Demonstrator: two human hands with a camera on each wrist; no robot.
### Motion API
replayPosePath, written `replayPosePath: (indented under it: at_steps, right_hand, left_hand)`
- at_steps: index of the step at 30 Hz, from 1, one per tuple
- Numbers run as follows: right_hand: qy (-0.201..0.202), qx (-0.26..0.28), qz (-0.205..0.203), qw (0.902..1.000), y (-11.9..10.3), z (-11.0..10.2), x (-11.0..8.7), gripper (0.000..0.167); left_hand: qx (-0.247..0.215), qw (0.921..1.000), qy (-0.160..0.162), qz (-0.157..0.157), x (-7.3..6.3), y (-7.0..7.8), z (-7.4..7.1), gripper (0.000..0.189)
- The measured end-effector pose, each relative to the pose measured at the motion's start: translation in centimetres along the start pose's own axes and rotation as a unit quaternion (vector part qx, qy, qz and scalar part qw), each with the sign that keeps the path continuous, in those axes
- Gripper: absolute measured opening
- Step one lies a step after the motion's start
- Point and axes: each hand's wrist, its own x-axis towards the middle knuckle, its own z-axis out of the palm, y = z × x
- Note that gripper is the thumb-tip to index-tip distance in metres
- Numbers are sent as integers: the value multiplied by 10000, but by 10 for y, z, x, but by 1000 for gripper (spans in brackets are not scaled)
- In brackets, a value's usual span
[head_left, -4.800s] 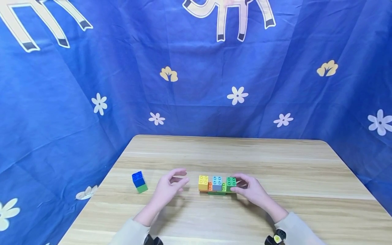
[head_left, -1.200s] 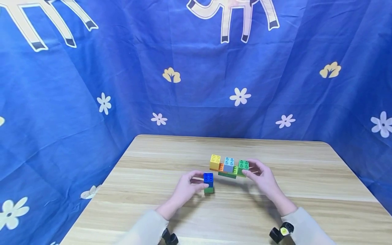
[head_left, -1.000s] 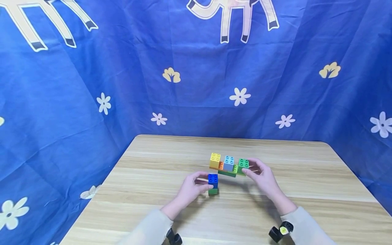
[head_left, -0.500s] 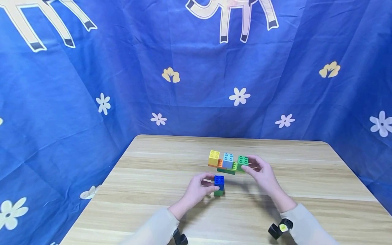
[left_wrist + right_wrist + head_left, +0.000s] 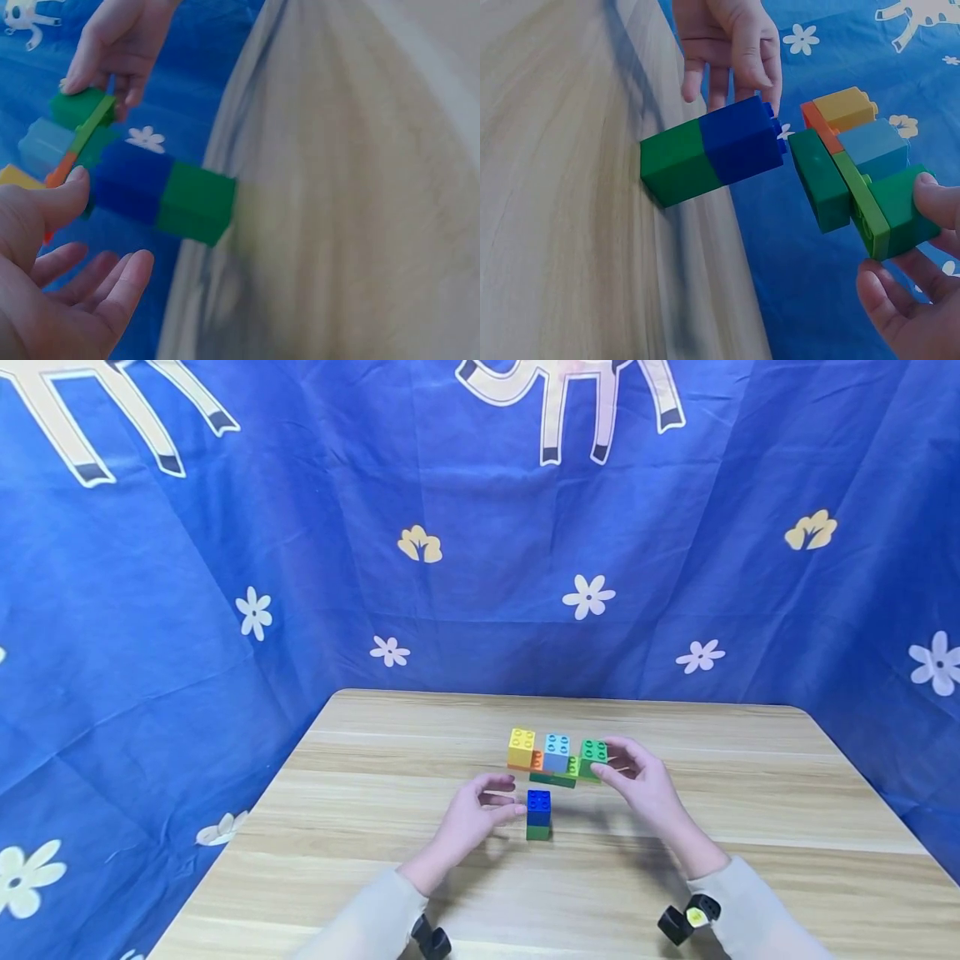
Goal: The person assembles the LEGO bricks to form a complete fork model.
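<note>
A two-brick stack, a blue brick (image 5: 538, 807) on a green brick (image 5: 537, 832), stands upright on the table. Just left of it is my left hand (image 5: 474, 818), fingers spread and apart from the stack. My right hand (image 5: 643, 781) pinches the green end brick (image 5: 904, 210) of a brick assembly. That assembly is raised off the table behind the stack. A yellow brick (image 5: 521, 747), a light blue brick (image 5: 557, 752) and the green one sit on thin orange (image 5: 821, 127) and lime (image 5: 862, 206) plates, with a dark green brick (image 5: 819, 180) underneath.
The wooden table (image 5: 420, 735) stretches out around both hands. A blue patterned cloth (image 5: 480, 568) hangs behind and at the sides. Each wrist wears a black camera mount (image 5: 678, 922).
My left hand brought the blue-and-green stack rightward to the middle, then let go and drew back slightly left. My right hand lifted the assembly and has shifted it a little farther back.
</note>
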Motion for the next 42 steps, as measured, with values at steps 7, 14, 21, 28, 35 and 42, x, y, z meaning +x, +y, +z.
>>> replayPosePath:
  at_steps: [7, 14, 21, 28, 35, 42]
  right_hand:
    - [-117, 0, 51, 9999, -12, 0, -2, 37]
    - [-273, -120, -150, 9994, -35, 2, -9, 34]
    - [-363, 53, -141, 9992, -15, 3, -6, 34]
    - [-368, 41, -132, 9992, -20, 4, -9, 35]
    - [-343, 99, -76, 9993, -8, 6, -9, 37]
    - [-387, 157, -40, 9991, -5, 7, -11, 40]
  left_hand:
    - [-326, 9986, 361, 193, -5, 38, -20, 43]
    - [-425, 9969, 516, 404, 5, 37, -31, 42]
    - [-561, 9978, 169, 323, 6, 43, -34, 46]
    - [-634, 9978, -40, 172, 0, 56, -34, 43]
    - [-636, 9978, -170, 78, -7, 68, -34, 42]
    - [-744, 9971, -131, 88, 0, 45, -35, 43]
